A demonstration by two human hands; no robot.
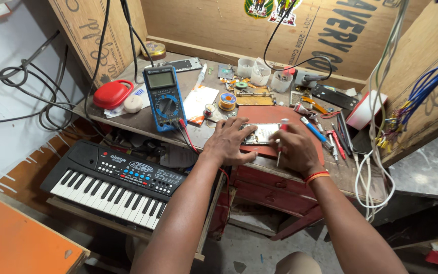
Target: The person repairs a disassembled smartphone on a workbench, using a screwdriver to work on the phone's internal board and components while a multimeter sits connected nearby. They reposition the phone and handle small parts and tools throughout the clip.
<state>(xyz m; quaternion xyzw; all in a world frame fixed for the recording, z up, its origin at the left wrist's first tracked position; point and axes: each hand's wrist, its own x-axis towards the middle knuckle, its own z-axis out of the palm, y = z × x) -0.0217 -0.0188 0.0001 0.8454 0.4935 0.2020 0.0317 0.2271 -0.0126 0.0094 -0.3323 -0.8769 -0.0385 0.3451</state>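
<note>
At lower left of the frame sits a keyboard. Mid-frame, the left hand lies flat, fingers spread, pinning the opened phone to the red mat so it cannot slide; the right hand is closed around a screwdriver, held upright beside the phone. Farther back stands a blue multimeter.

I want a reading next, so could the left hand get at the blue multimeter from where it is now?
Probably yes. The left hand rests on the opened phone, and the blue multimeter lies just to its left on the bench with nothing between them except its leads.
</note>
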